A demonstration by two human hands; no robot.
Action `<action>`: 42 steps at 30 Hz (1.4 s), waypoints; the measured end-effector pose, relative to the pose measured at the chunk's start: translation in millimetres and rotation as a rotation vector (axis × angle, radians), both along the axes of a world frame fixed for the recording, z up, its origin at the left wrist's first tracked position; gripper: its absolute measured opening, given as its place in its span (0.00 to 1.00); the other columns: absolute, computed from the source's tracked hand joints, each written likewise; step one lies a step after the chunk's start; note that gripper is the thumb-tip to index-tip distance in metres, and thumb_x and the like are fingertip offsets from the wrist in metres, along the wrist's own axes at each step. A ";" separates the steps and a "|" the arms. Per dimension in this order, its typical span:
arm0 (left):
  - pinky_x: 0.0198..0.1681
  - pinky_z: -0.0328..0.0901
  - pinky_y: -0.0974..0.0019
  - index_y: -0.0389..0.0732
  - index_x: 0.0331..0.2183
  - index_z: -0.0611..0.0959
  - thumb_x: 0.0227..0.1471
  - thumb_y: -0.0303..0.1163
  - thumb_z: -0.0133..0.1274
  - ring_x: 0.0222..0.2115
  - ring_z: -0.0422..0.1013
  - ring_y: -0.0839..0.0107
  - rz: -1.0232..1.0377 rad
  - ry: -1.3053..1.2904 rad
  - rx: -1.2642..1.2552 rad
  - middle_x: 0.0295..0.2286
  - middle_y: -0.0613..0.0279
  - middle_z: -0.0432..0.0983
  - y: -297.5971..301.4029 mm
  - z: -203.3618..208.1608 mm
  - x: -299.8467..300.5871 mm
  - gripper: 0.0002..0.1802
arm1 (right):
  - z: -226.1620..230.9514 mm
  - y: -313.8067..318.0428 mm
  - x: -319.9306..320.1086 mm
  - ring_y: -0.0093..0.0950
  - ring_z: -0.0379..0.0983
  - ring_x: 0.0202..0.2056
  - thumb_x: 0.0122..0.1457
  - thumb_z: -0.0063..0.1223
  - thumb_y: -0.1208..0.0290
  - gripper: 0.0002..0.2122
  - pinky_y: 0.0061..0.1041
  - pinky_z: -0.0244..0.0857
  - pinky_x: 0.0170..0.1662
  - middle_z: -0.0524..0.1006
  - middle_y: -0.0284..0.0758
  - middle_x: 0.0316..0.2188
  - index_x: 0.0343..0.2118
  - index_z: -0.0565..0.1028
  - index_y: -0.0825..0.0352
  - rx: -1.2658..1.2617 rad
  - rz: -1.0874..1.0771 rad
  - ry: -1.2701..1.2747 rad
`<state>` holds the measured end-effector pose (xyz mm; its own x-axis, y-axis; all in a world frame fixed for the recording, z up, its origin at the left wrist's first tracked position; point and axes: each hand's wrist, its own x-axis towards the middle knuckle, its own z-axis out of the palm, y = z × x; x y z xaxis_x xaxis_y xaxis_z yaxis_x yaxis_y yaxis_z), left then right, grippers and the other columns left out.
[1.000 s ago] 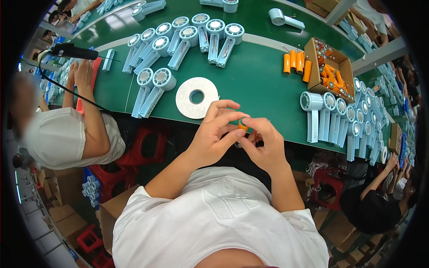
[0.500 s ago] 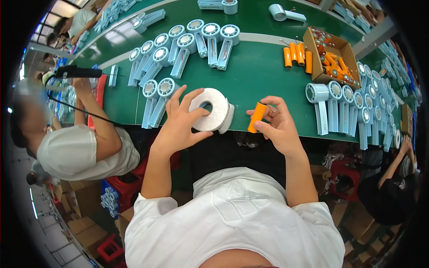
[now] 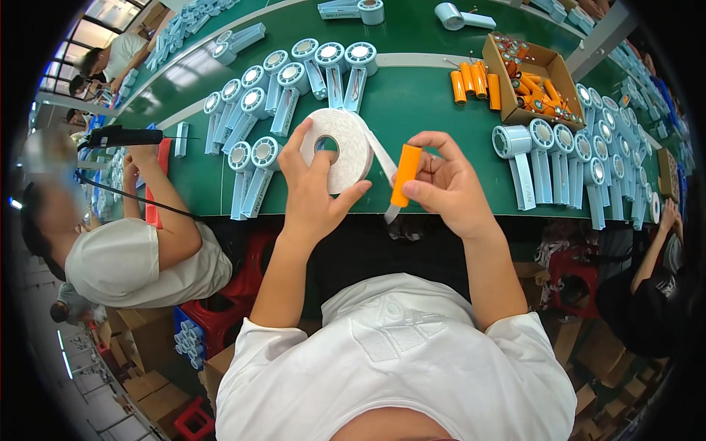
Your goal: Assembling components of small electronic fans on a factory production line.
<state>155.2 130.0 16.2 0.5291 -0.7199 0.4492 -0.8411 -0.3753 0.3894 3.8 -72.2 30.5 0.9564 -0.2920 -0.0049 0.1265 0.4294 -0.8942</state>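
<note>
A wide roll of white tape (image 3: 351,154) is gripped by my left hand (image 3: 312,195), with fingers in and around its core and the thumb at its lower edge. From the roll a loose strip of tape (image 3: 379,153) runs down to the right, passing behind an orange cylindrical battery (image 3: 407,175). My right hand (image 3: 456,191) pinches that battery nearly upright between thumb and fingers, just right of the roll. Whether the strip sticks to the battery cannot be made out. Both hands are over the near edge of the green table (image 3: 412,95).
Light-blue handheld fan bodies (image 3: 292,77) lie in rows at the left, and more fan bodies (image 3: 562,140) at the right. Several orange batteries (image 3: 478,79) lie beside a cardboard box (image 3: 507,106) of batteries. A co-worker (image 3: 140,250) sits at the left, another (image 3: 640,309) at the right.
My left hand has raised and turned the tape roll, and a strip now stretches out from it. My right hand has brought the battery left, up to the strip.
</note>
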 end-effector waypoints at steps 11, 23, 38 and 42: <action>0.70 0.52 0.40 0.31 0.49 0.76 0.45 0.42 0.71 0.68 0.49 0.32 -0.067 0.262 -0.157 0.70 0.36 0.48 -13.6 -15.3 -2.1 0.35 | -23.1 16.4 -28.8 0.21 0.77 0.34 0.57 0.68 0.87 0.28 0.16 0.70 0.37 0.79 0.35 0.35 0.60 0.72 0.63 -0.118 -0.026 0.146; 0.69 0.56 0.45 0.42 0.42 0.82 0.38 0.38 0.70 0.68 0.53 0.38 -0.360 -0.041 0.042 0.70 0.48 0.55 -6.0 -7.1 -20.6 0.26 | 36.5 -48.8 -22.5 0.17 0.70 0.28 0.54 0.72 0.82 0.24 0.13 0.60 0.32 0.76 0.29 0.25 0.55 0.78 0.64 -0.471 0.148 0.278; 0.68 0.55 0.46 0.33 0.51 0.77 0.53 0.36 0.65 0.67 0.52 0.34 -0.072 0.325 -0.093 0.71 0.32 0.45 -41.7 -11.2 -91.4 0.27 | 53.1 -32.9 -8.6 0.18 0.71 0.27 0.52 0.76 0.80 0.24 0.15 0.64 0.30 0.77 0.31 0.26 0.53 0.79 0.64 -0.637 -0.335 0.155; 0.68 0.54 0.46 0.32 0.54 0.76 0.56 0.37 0.64 0.67 0.51 0.35 -0.020 0.747 -0.235 0.71 0.32 0.44 -49.3 10.5 -102.8 0.28 | 36.1 4.0 -9.6 0.19 0.72 0.28 0.51 0.77 0.82 0.25 0.16 0.67 0.30 0.78 0.33 0.28 0.52 0.78 0.65 -0.685 -0.679 -0.023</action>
